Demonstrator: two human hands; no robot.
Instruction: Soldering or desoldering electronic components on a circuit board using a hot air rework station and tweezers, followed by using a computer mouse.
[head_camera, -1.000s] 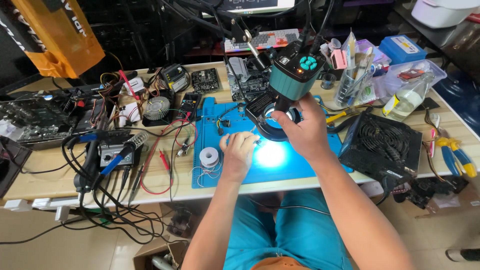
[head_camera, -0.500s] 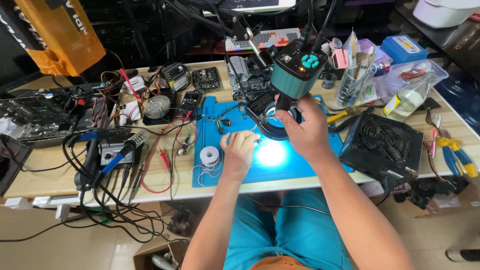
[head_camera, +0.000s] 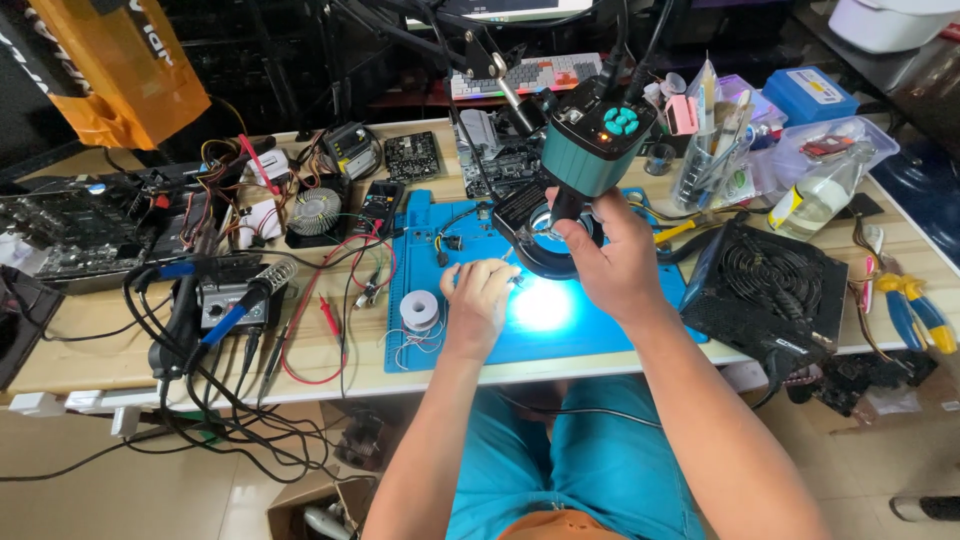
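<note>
A teal and black microscope camera (head_camera: 592, 150) on a black arm hangs over a blue work mat (head_camera: 430, 225). Its ring light throws a bright spot (head_camera: 541, 305) on the mat. My right hand (head_camera: 612, 255) grips the black ring and lens under the camera head. My left hand (head_camera: 478, 300) rests on the mat beside the bright spot, fingers curled around a small part that is mostly hidden. A spool of solder wire (head_camera: 419, 311) lies just left of my left hand.
A soldering iron in its stand (head_camera: 240, 295) and tangled cables lie at the left. Circuit boards (head_camera: 414, 155) and a round heatsink fan (head_camera: 314, 211) sit behind the mat. A black power supply (head_camera: 765, 280) is at right, with pliers (head_camera: 915, 310) and a clear bottle (head_camera: 815, 200).
The camera head and my right hand on it have shifted slightly. My left hand stays by the bright spot.
</note>
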